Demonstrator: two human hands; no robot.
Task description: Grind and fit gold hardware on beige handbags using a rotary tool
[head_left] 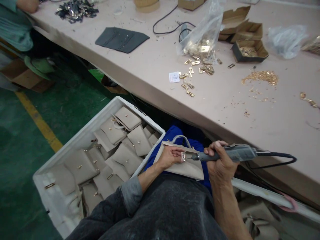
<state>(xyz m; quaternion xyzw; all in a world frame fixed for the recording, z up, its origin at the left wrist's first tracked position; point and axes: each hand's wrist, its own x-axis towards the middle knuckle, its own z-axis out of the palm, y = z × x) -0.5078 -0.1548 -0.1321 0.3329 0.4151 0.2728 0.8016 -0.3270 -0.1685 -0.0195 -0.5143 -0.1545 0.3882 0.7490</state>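
Observation:
A small beige handbag (190, 168) rests on my lap, below the table edge. My left hand (171, 156) is closed on it, fingers pinching a gold metal clasp (183, 156) against its flap. My right hand (221, 165) is wrapped round a grey electric screwdriver (236, 153), whose tip points left at the clasp. A black cable (277, 160) runs from the tool's back end to the right.
A white crate (62, 203) of several beige bags stands on the green floor at my left. The pink table (225, 100) holds gold clasps (191, 71), a plastic bag (203, 36), cardboard boxes (250, 50), screws (261, 77) and dark leather (121, 39). Another person's sleeve (15, 26) shows at top left.

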